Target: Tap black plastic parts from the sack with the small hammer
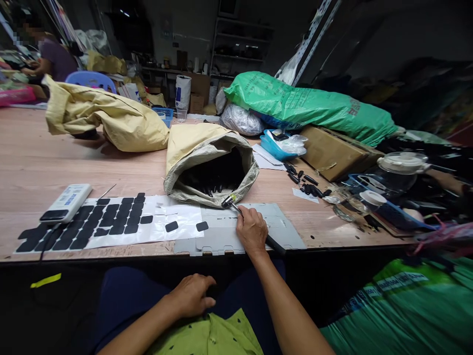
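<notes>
My right hand (253, 230) is closed around a small hammer (275, 244) over the table's front edge. Its metal head with a yellowish tip lies at the mouth of an open sack (197, 140), and the black handle points back toward me. Inside the sack, small dark shiny pieces show in shadow. Under the hammer lies a grey board (283, 224). My left hand (195, 296) hovers or rests above my lap, fingers apart, holding nothing. To the left, a white sheet (148, 231) bears rows of black rounded patches (110, 217).
A white device (70, 199) stands on the sheet's left part. Another tan sack (121, 118) lies behind. On the right are loose black pieces (310, 188), a blue basket (279, 148), a cardboard box (332, 150) and a green sack (303, 106). A person (57, 54) sits far left.
</notes>
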### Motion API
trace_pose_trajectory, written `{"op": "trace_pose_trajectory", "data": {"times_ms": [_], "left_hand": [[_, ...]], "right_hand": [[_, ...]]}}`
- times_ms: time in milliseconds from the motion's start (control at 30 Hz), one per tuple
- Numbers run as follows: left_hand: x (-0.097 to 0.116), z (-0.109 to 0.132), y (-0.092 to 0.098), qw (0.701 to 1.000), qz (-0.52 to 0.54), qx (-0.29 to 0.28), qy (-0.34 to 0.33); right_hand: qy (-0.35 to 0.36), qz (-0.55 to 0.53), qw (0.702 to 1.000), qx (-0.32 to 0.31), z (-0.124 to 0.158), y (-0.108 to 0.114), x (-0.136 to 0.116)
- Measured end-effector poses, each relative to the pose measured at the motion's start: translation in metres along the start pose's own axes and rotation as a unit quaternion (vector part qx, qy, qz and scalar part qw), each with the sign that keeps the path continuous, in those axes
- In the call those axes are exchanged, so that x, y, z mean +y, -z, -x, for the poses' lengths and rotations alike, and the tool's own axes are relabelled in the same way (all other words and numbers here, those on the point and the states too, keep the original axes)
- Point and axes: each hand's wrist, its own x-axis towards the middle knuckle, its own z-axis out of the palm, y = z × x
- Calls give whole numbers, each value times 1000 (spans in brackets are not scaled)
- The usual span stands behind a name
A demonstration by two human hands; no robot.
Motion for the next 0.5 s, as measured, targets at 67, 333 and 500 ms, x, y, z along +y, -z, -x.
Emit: {"op": "trace_pose_trajectory", "data": {"times_ms": [67, 333, 500], "left_hand": [[28, -2, 31, 992, 45, -15, -115], [39, -96, 159, 901, -13, 427, -76], [8, -114, 157, 893, -75, 441, 45]], "right_hand": [[1, 0, 1000, -1, 0, 0, 0], [-1, -7, 1000, 4, 0, -2, 0], [-1, -10, 1000, 7, 0, -3, 1]]}}
